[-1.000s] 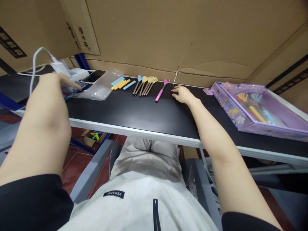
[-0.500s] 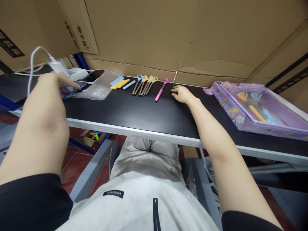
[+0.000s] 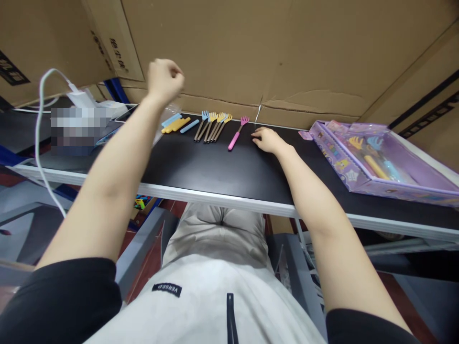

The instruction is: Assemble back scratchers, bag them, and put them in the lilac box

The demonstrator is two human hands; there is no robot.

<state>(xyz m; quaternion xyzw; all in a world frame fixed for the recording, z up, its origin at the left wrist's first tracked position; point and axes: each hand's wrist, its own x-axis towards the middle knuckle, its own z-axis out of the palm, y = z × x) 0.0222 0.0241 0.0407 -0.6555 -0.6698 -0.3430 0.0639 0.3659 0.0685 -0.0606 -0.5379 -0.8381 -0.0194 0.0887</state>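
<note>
My left hand is raised above the back of the table, before the cardboard, fingers loosely curled; I see nothing in it. My right hand rests on the black tabletop, fingers apart and holding nothing. Just left of it lies a pink back scratcher with a claw-shaped head. Farther left, several back scratcher rods with blue and yellow claw heads lie side by side. Beyond them are several loose yellow handles and blue handles. My left forearm partly hides a clear plastic bag.
An open purple display box stands at the right, holding a yellow and a blue back scratcher. A small pink card lies beside it. At the left are a white charger with a cable and a blurred-out patch. Cardboard walls the back.
My left hand has left the phone at the left, risen and moved right, its fingers now curled. My right hand stays in place. The view has shifted slightly.
</note>
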